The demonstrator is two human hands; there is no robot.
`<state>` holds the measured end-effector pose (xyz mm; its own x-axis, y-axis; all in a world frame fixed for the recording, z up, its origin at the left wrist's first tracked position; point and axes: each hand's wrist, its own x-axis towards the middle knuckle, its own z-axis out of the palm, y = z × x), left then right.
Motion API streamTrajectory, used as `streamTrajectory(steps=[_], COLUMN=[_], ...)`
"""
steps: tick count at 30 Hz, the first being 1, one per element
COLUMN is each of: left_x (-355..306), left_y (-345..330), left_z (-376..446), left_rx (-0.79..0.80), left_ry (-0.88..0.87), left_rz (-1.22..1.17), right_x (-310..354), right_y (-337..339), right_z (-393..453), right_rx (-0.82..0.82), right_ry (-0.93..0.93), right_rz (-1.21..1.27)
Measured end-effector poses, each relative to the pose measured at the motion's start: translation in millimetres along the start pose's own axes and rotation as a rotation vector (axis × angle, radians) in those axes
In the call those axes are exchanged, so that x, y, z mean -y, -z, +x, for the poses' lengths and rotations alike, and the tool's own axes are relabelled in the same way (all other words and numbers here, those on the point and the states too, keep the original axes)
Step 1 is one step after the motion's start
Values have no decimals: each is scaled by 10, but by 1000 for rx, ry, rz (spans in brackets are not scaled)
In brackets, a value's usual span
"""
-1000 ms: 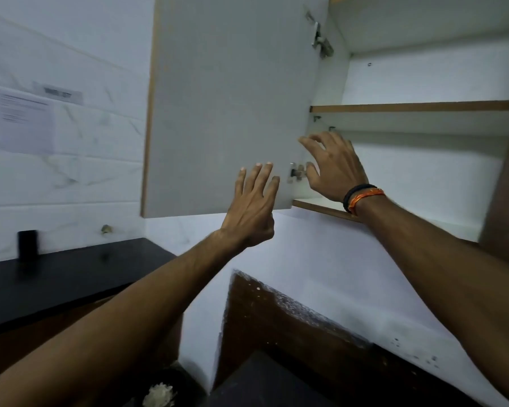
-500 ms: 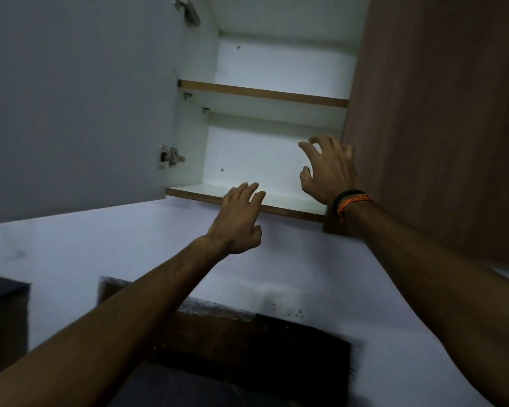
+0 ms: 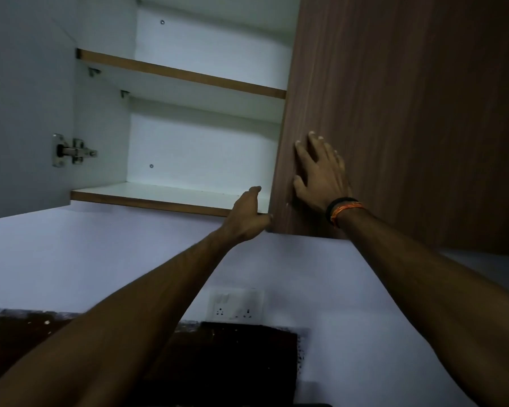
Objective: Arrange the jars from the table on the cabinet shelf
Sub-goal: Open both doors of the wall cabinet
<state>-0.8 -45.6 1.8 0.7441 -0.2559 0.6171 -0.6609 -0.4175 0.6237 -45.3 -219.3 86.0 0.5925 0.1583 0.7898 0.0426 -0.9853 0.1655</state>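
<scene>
the white-lined wall cabinet [image 3: 194, 148] stands with its left side open; its pale grey open door [image 3: 21, 107] swings out at the left and is cut off by the frame edge, a metal hinge [image 3: 71, 150] showing at its inner edge; inside, the brown-edged lower shelf [image 3: 159, 195] and the brown-edged upper shelf [image 3: 182, 74] both show bare white board, though the upper shelf is seen only from beneath, so its top surface is hidden; the right part of both shelves is covered by the dark wood-grain right door [image 3: 394, 113], which runs off the top and right of the view; the jars of the task appear nowhere in this view, and the table is out of sight below; the left hand [image 3: 247, 214] reaches to the lower corner of the wood-grain door, thumb up by the shelf's front edge, the fingers tucked behind the door edge and hidden, so whether they grip it i cannot tell; the right hand [image 3: 321, 171] lies flat on the door's face, fingers straight and spread wide, holding nothing; a black and orange wristband [image 3: 343, 210] circles that wrist; below, on the white wall [image 3: 71, 254], a white socket plate [image 3: 235, 305] is dim and hard to read; a dark brown panel [image 3: 232, 359] under it is murky and partly hidden by the forearms.
</scene>
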Motion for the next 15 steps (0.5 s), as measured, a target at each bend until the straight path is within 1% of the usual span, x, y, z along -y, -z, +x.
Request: streamTrajectory(steps=[4, 6, 8, 11, 15], left_x=[-53, -79, -84, -55, -88], left_y=[-153, -222, -275, -327, -326], left_z=[208, 252, 241, 177, 52], left_rx=[65, 49, -5, -62, -57], left_ry=[50, 70, 71, 31, -21], left_rz=[-269, -333, -325, -270, -281], right_x=[-63, -65, -55, -17, 112], right_y=[-97, -124, -129, -107, -24], right_z=[24, 39, 33, -8, -59], right_rx=[21, 26, 15, -61, -218], right_ry=[-15, -19, -24, -57, -123], right_rz=[-9, -9, -8, 2, 32])
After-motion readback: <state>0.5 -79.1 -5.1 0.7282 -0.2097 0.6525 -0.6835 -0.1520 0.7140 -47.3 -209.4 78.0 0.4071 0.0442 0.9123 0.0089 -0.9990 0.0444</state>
